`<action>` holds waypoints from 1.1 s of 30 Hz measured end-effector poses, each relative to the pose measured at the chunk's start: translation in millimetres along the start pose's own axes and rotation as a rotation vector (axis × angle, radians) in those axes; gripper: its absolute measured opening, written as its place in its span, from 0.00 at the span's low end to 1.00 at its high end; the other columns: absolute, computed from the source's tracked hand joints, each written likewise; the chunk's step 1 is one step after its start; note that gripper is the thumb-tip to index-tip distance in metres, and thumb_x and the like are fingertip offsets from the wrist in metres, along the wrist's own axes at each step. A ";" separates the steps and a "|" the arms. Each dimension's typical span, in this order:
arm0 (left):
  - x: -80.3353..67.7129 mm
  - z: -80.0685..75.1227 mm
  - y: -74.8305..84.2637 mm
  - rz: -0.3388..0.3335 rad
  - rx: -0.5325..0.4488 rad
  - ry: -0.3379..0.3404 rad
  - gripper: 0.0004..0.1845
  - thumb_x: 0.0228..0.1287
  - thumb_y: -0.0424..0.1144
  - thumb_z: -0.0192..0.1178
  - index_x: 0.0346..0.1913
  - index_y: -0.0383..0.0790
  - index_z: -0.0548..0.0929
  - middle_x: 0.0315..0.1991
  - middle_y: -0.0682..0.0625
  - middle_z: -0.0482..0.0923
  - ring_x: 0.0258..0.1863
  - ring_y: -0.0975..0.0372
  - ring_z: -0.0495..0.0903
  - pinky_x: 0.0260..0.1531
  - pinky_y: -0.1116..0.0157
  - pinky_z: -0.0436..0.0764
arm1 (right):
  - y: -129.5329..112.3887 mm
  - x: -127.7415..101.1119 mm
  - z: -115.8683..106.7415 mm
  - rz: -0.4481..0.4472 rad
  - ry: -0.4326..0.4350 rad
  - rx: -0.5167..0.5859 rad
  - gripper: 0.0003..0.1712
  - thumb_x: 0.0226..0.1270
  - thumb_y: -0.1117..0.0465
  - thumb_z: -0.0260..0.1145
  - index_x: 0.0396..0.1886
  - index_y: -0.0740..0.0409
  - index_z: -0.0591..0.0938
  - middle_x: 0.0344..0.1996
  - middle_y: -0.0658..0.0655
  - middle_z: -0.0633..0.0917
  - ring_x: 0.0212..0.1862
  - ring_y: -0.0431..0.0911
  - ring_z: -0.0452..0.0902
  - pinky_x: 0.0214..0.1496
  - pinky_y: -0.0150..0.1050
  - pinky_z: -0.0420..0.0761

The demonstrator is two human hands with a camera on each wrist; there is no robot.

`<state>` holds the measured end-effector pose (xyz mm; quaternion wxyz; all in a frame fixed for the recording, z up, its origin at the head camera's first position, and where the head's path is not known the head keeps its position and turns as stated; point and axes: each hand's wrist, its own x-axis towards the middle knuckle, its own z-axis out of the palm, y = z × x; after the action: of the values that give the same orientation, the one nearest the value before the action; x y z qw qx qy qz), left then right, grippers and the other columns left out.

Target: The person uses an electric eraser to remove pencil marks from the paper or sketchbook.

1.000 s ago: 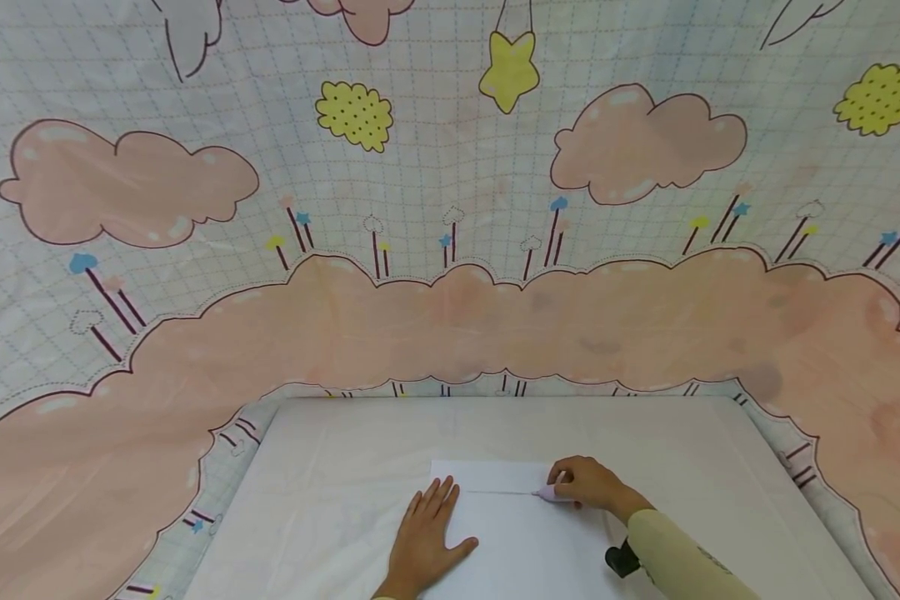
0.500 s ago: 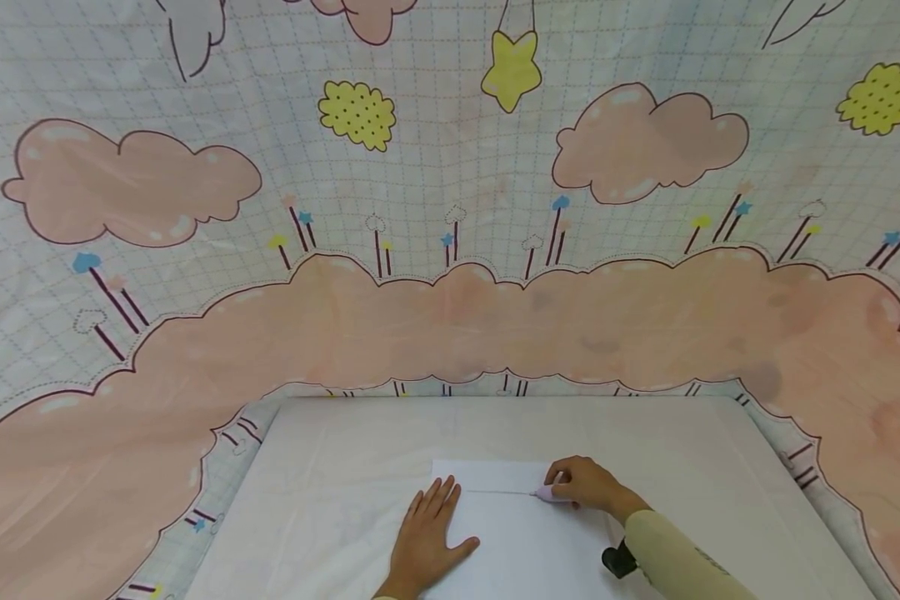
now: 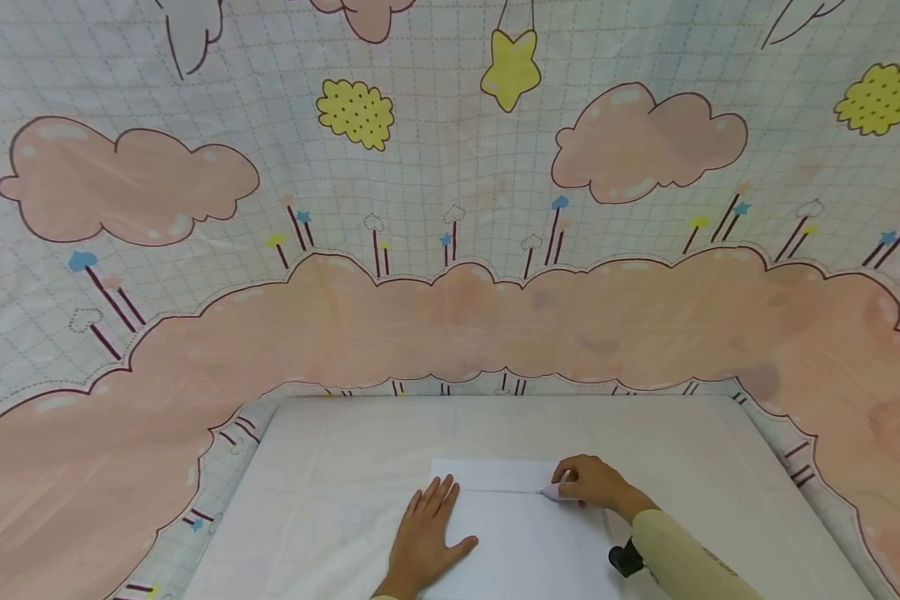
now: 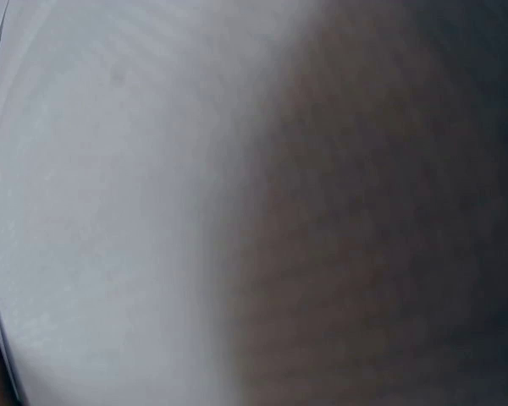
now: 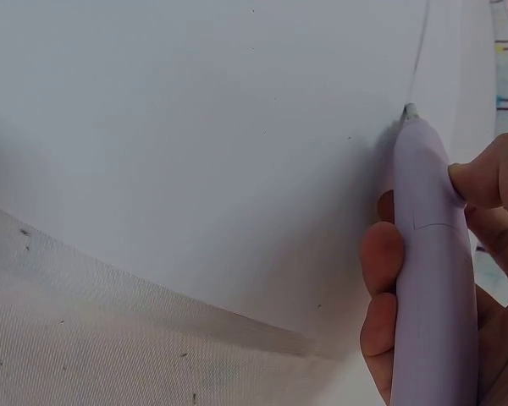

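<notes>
Right hand: I see my right hand (image 3: 592, 482) curled round a lilac pen (image 5: 427, 279), thumb and fingers pinching the barrel, the tip touching the white sheet of paper (image 3: 517, 533).
Line: a thin pencil-grey line (image 3: 502, 490) runs across the sheet near its far edge and ends at the pen tip.
Change: against the frame a second ago, the tip and hand sit a little farther to the right, so the line has grown by a short stretch; I judge the stroke is being drawn rightward and is close to the sheet's right side.
Left hand: my left hand (image 3: 426, 537) lies flat, fingers straight and spread, pressing the paper's left part down; it has not shifted.
Left wrist view: only blur, nothing I can read.
Surroundings: the white table cover (image 3: 330, 467) and the cloud-print backdrop (image 3: 450, 317) look unchanged.
</notes>
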<state>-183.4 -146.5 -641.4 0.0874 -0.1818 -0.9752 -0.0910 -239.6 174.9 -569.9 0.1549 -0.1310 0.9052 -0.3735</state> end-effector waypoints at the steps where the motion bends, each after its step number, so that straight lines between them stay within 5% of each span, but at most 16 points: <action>1: -0.1 0.4 -0.2 0.001 0.002 -0.002 0.49 0.59 0.78 0.44 0.74 0.47 0.65 0.76 0.53 0.59 0.75 0.56 0.58 0.73 0.53 0.57 | -0.2 -0.3 0.1 0.004 0.001 0.001 0.05 0.61 0.62 0.68 0.37 0.53 0.84 0.27 0.50 0.79 0.23 0.43 0.74 0.23 0.34 0.75; 33: -0.1 -1.3 -0.4 -0.014 -0.012 -0.038 0.50 0.59 0.79 0.42 0.75 0.47 0.64 0.77 0.54 0.57 0.76 0.56 0.56 0.74 0.53 0.56 | 1.7 -4.9 -3.6 0.026 0.027 -0.039 0.04 0.60 0.60 0.69 0.34 0.52 0.84 0.25 0.49 0.78 0.23 0.42 0.74 0.24 0.35 0.73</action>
<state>-183.3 -147.2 -640.2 0.0671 -0.1770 -0.9774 -0.0940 -236.7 180.1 -567.8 0.1450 -0.1171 0.9159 -0.3555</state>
